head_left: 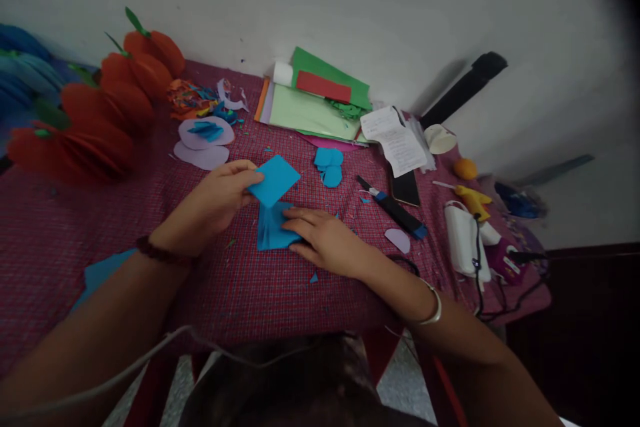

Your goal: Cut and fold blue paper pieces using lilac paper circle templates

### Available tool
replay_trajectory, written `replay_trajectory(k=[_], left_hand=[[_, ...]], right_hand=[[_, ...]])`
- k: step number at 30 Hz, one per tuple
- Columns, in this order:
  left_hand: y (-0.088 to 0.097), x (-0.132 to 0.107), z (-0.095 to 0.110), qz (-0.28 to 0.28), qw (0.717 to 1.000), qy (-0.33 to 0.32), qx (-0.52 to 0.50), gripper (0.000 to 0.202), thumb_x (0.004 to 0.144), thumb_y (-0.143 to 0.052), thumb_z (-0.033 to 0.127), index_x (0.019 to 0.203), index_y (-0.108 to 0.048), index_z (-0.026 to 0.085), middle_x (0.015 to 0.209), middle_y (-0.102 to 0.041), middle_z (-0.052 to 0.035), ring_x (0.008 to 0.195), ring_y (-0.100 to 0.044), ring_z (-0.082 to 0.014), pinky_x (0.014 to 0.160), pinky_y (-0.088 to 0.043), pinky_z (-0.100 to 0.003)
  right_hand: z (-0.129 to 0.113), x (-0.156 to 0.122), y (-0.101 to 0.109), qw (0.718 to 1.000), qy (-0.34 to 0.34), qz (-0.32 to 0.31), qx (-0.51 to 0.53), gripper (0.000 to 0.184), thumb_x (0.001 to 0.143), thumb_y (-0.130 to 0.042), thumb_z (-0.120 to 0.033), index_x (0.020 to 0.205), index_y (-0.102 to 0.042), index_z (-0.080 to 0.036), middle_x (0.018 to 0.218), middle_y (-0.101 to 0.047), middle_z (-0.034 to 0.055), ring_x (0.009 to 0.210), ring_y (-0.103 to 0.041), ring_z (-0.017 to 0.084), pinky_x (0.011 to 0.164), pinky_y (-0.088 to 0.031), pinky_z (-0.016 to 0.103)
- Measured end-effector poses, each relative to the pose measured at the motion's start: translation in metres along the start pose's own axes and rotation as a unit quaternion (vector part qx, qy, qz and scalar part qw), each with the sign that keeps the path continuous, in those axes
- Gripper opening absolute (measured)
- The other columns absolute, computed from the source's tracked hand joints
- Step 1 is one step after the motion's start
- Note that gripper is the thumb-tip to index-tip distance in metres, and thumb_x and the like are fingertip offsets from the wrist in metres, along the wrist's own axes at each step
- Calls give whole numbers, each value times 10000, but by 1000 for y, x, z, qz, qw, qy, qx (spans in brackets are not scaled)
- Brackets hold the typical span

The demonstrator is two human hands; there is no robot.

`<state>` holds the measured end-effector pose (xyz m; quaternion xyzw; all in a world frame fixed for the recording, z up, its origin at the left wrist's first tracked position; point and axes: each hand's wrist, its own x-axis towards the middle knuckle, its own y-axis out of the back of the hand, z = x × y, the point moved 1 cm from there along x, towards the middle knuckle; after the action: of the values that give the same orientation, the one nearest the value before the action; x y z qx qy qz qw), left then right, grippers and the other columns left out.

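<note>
left hand (227, 185) pinched a blue square (278, 180) near one corner, right hand (325, 238) lay open on a blue stack (271, 235), blue cutouts (331, 165) sat beyond on the bench (235, 300)

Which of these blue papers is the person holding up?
The blue square pinched in the left hand. The blue stack lies under the right hand; the rounded blue pieces and leftmost blue sheet lie on the tablecloth.
</note>
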<state>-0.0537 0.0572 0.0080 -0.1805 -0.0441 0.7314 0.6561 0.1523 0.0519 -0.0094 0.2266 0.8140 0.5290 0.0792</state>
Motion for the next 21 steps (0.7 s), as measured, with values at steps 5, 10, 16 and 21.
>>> replay_trajectory(k=[5, 10, 16, 21], left_hand=[[11, -5, 25, 50, 997, -53, 34, 137, 719, -594, 7, 692, -575, 140, 539, -538, 76, 494, -498, -49, 490, -364, -143], [11, -8, 34, 78, 995, -45, 46, 176, 733, -639, 57, 875, -626, 161, 545, -569, 84, 436, -508, -55, 427, -366, -138], [19, -11, 33, 14, 996, -11, 86, 158, 718, -701, 159, 859, -632, 171, 477, -555, 77, 348, -479, -66, 345, -321, -126], [18, -4, 10, -211, 953, 68, 204, 192, 630, -777, 204, 802, -690, 193, 615, -651, -13, 461, -565, -146, 404, -430, -203]], right_hand=[[-1, 1, 0, 999, -7, 14, 28, 230, 925, -444, -164, 1083, -609, -134, 1292, -571, 185, 1185, -556, 260, 1001, -442, 455], [3, 1, -4, 994, -62, 59, 74, 188, 916, -454, -158, 978, -629, -184, 1061, -675, 99, 1014, -618, 222, 903, -469, 388], [23, -1, 10, 924, -217, 253, 189, 133, 891, -487, -237, 833, -593, -183, 717, -597, -3, 653, -541, 138, 629, -412, 262], [39, -3, 23, 858, -233, 312, 336, 132, 828, -544, -283, 744, -536, -181, 653, -530, -28, 607, -490, 118, 598, -402, 247]])
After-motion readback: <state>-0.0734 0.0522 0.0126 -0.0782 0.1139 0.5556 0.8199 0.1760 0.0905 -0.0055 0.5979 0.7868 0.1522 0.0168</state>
